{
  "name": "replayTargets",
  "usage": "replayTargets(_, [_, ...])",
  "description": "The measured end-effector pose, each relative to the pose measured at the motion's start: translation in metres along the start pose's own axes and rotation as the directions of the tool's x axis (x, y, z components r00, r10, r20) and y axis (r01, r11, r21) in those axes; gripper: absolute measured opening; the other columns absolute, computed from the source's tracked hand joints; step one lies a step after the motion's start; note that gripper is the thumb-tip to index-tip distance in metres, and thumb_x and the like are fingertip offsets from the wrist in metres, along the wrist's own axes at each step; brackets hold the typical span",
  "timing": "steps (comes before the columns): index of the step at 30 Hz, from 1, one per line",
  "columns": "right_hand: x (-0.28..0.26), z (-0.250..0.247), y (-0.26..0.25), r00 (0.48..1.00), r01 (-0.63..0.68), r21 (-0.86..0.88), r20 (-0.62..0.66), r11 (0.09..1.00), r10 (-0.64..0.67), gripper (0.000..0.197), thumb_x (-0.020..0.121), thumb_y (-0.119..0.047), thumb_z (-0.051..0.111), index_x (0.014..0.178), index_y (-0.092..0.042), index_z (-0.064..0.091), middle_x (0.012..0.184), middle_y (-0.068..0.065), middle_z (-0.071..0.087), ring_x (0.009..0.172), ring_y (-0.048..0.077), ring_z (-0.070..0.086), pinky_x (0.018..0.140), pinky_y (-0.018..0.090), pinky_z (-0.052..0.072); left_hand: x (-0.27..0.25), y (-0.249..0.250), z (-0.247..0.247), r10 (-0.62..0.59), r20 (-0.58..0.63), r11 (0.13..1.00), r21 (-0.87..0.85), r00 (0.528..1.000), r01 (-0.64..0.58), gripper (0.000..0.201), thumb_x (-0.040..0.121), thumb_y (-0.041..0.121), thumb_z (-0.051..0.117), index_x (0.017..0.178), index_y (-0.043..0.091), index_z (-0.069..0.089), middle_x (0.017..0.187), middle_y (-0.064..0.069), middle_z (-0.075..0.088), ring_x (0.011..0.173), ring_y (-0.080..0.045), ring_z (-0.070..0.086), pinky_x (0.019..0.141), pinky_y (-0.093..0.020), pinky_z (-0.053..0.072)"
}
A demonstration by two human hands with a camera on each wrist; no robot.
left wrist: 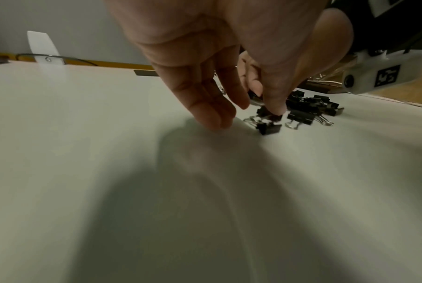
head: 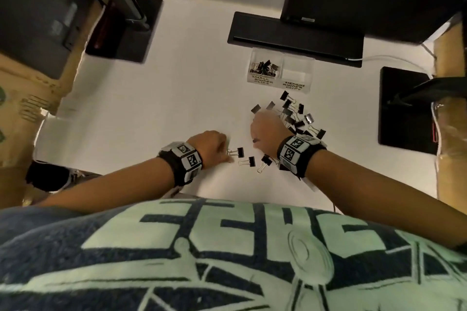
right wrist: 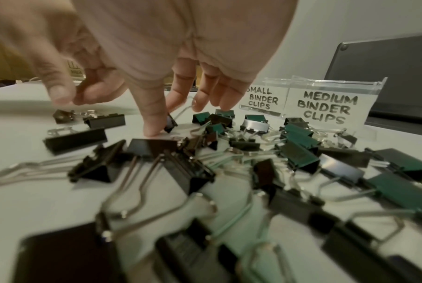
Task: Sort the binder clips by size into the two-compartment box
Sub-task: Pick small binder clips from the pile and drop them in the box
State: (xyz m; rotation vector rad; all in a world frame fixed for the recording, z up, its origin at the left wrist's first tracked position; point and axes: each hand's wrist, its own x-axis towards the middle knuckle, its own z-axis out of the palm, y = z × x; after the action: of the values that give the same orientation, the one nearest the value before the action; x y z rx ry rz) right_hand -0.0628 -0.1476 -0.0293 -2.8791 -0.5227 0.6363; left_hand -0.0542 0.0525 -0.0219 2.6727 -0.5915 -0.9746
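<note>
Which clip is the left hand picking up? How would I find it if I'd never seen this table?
Start at the clear two-compartment box near the back of the white table, then come toward the person, past the big pile of clips. Three clips lie apart near the wrists. It is the clip farthest left, the only one the left hand touches with its fingers.

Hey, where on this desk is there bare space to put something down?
The white desk is bare across its left-centre, between the flat black stand base and the scattered black binder clips. It is crowded right of centre: the clips spread from the clear two-compartment box down to both hands, left hand and right hand.
</note>
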Motion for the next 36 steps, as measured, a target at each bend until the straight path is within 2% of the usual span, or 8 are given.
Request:
replayTargets(6, [-0.012, -0.002, 0.003, 0.992, -0.119, 0.348, 0.016, 0.930, 0.122, 0.014, 0.085, -0.017, 0.065, 0.093, -0.006, 0.060, 0.088, -0.001, 0.057, 0.098, 0.019, 0.047, 0.081, 0.028, 0.040, -0.001, 0.007, 0.022, -0.003, -0.096, 0.998, -0.057, 0.995, -0.002, 0.021, 0.082, 0.029, 0.062, 0.079, 0.021, 0.043, 0.087, 0.000, 0.054, 0.077, -0.021, 0.052, 0.065, -0.029, 0.037])
replayTargets(10, [-0.030, -0.010, 0.020, 0.908, -0.275, 0.696, -0.040, 0.664, 0.418, 0.019, 0.084, -0.017, 0.067, 0.100, -0.016, 0.057, 0.080, -0.006, 0.053, 0.071, 0.007, 0.050, 0.067, 0.020, 0.045, 0.003, 0.011, 0.018, -0.001, -0.126, 0.999, -0.054, 0.992, -0.006, 0.014, 0.082, 0.021, 0.054, 0.083, 0.021, 0.041, 0.087, 0.001, 0.052, 0.075, -0.020, 0.049, 0.065, -0.028, 0.038])
replayTargets(15, [-0.048, -0.023, 0.058, 0.779, -0.314, 0.914, 0.094, 0.257, 0.620, 0.024, 0.093, -0.012, 0.052, 0.112, -0.017, 0.066, 0.084, 0.011, 0.060, 0.066, 0.017, 0.050, 0.062, 0.030, 0.047, 0.011, 0.007, 0.005, -0.092, -0.224, 0.974, -0.221, 0.970, 0.041, 0.020, 0.083, 0.025, 0.052, 0.100, 0.015, 0.054, 0.090, -0.001, 0.057, 0.077, -0.021, 0.054, 0.069, -0.030, 0.045])
replayTargets(23, [-0.058, -0.021, 0.069, 0.709, -0.260, 0.962, 0.246, -0.079, 0.661, 0.024, 0.088, -0.015, 0.054, 0.065, -0.009, 0.059, 0.065, 0.008, 0.054, 0.053, 0.018, 0.046, 0.052, 0.028, 0.039, 0.034, 0.039, -0.017, -0.225, -0.151, 0.777, -0.625, 0.963, 0.084, 0.031, 0.091, 0.021, 0.038, 0.070, 0.011, 0.059, 0.069, -0.006, 0.058, 0.062, -0.023, 0.054, 0.067, -0.031, 0.045])
replayTargets(26, [-0.057, -0.014, 0.060, 0.767, -0.362, 0.919, 0.198, 0.157, 0.610, 0.015, 0.087, -0.023, 0.061, 0.077, -0.011, 0.062, 0.070, 0.000, 0.056, 0.059, 0.013, 0.049, 0.057, 0.026, 0.043, 0.041, 0.059, -0.019, -0.224, -0.101, 0.672, -0.737, 0.969, 0.078, 0.032, 0.091, 0.012, 0.032, 0.066, 0.011, 0.051, 0.059, -0.004, 0.055, 0.048, -0.014, 0.054, 0.056, -0.025, 0.047])
replayTargets(29, [-0.051, -0.005, 0.051, 0.810, -0.419, 0.769, 0.076, 0.483, 0.581, 0.010, 0.085, -0.020, 0.065, 0.093, -0.016, 0.066, 0.096, -0.004, 0.060, 0.083, 0.013, 0.056, 0.069, 0.022, 0.047, 0.050, 0.077, -0.020, -0.155, -0.123, 0.768, -0.640, 0.980, 0.041, 0.024, 0.092, 0.009, 0.032, 0.077, 0.010, 0.050, 0.067, -0.006, 0.053, 0.053, -0.014, 0.051, 0.051, -0.024, 0.040])
replayTargets(32, [-0.045, -0.001, 0.041, 0.820, -0.448, 0.649, 0.025, 0.615, 0.572, 0.019, 0.086, -0.023, 0.066, 0.104, -0.017, 0.063, 0.096, -0.003, 0.059, 0.081, 0.013, 0.055, 0.061, 0.019, 0.043, 0.059, 0.085, -0.017, -0.061, -0.153, 0.894, -0.448, 0.986, -0.014, 0.016, 0.096, 0.014, 0.035, 0.086, 0.011, 0.048, 0.085, -0.009, 0.054, 0.076, -0.022, 0.049, 0.061, -0.027, 0.035])
replayTargets(36, [-0.038, 0.003, 0.035, 0.836, -0.475, 0.529, 0.022, 0.703, 0.548, 0.026, 0.087, -0.028, 0.064, 0.110, -0.015, 0.058, 0.104, 0.002, 0.060, 0.090, 0.019, 0.058, 0.076, 0.029, 0.045, 0.067, 0.088, -0.016, 0.039, -0.118, 0.977, -0.204, 0.992, -0.062, 0.013, 0.091, 0.016, 0.045, 0.101, 0.011, 0.053, 0.092, -0.007, 0.059, 0.082, -0.024, 0.056, 0.068, -0.031, 0.041])
